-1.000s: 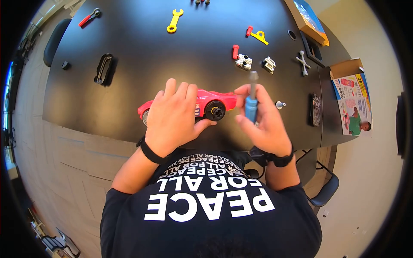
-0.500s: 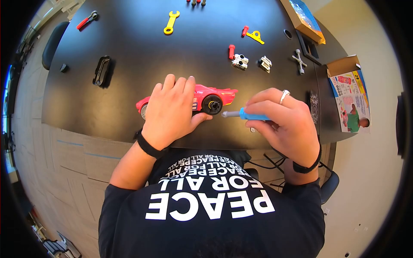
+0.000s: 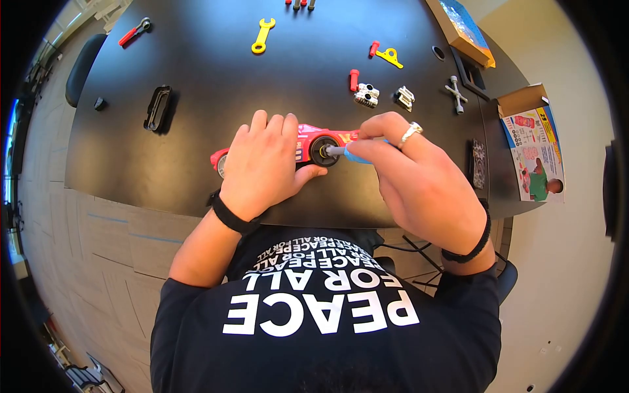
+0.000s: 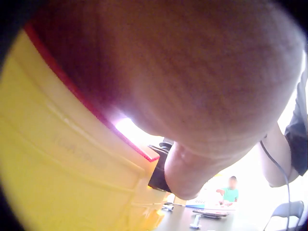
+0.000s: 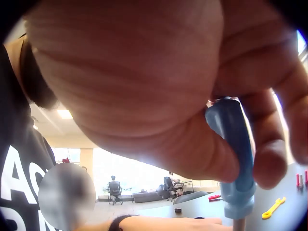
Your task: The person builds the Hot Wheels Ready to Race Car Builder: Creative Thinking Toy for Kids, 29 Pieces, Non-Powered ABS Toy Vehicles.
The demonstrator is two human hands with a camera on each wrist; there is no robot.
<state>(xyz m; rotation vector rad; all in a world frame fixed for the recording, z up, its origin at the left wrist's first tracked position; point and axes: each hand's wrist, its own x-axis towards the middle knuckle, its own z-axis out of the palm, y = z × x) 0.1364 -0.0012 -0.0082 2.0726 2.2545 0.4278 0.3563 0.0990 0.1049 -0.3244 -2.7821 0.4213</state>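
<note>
A red toy car (image 3: 308,139) lies on its side near the table's front edge, a black wheel (image 3: 321,151) facing the person. Over its middle, the left hand (image 3: 259,164) grips the body, thumb below by the wheel. The right hand (image 3: 422,180) pinches a blue screwdriver (image 3: 357,152), whose grey tip meets the wheel's centre. In the right wrist view, thumb and fingers hold the blue handle (image 5: 233,144). The left wrist view shows the left hand (image 4: 192,82) close against the car's yellow underside (image 4: 72,149).
Farther back on the dark table (image 3: 216,72) lie a yellow wrench (image 3: 263,36), a red ratchet (image 3: 135,31), a black frame (image 3: 157,109), silver engine parts (image 3: 367,95), a yellow piece (image 3: 390,56) and a grey cross wrench (image 3: 455,94). Printed packaging (image 3: 534,154) stands at the right.
The screwdriver has gone from upright in the right hand to pointing left, and its tip has moved onto the wheel's centre. The left hand stays on the car.
</note>
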